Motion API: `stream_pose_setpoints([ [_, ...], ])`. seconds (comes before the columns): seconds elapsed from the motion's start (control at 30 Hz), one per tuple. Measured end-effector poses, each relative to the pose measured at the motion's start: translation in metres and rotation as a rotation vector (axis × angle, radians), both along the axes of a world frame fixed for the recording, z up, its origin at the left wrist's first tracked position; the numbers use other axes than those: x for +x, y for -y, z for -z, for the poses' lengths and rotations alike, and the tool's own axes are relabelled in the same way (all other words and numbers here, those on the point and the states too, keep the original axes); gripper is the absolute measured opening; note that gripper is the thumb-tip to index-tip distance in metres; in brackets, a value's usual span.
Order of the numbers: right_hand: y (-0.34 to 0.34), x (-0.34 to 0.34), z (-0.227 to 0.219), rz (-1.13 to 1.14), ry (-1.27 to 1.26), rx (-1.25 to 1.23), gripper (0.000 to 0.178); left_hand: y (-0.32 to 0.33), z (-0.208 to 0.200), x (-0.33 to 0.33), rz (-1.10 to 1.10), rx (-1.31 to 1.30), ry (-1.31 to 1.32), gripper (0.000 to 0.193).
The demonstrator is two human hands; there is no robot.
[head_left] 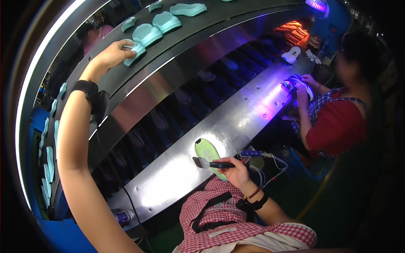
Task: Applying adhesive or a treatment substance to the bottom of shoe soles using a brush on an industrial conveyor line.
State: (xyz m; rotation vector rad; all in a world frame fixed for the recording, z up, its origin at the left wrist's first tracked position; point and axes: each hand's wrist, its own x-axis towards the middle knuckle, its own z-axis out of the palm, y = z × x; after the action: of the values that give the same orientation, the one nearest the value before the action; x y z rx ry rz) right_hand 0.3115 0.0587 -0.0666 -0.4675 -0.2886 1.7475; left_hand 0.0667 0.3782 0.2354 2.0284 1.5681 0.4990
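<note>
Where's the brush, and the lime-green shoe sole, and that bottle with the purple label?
Brush [216,165], head view: on its black handle.
Lime-green shoe sole [206,148], head view: on its upper face.
Bottle [123,216], head view: on its purple label.

Smooth, glossy metal in the workbench and in the side panel beyond. Matt, dark finish on the far belt; matt and foam-like in the turquoise soles. Plastic-looking handle on the brush. Cloth in the near checked apron; clear, shiny plastic in the near-left bottle.
</note>
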Motion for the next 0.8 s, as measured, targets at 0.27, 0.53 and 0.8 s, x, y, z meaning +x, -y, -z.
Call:
stream_pose_setpoints([
  [0.27, -0.010, -0.008, -0.015, 0.066, 0.131, -0.017, 0.028, 0.100, 0.020, -0.041, 0.160, 0.513, -0.183, 0.034],
  [0.53, -0.018, -0.014, -0.009, 0.129, 0.367, -0.025, 0.020, 0.231, 0.110, -0.071, -0.300, 0.141, 1.551, 0.033],
  [0.8, -0.011, -0.024, -0.009, 0.102, 0.402, -0.033, 0.020, 0.366, 0.187, -0.107, 0.073, -0.383, 1.760, 0.077],
])
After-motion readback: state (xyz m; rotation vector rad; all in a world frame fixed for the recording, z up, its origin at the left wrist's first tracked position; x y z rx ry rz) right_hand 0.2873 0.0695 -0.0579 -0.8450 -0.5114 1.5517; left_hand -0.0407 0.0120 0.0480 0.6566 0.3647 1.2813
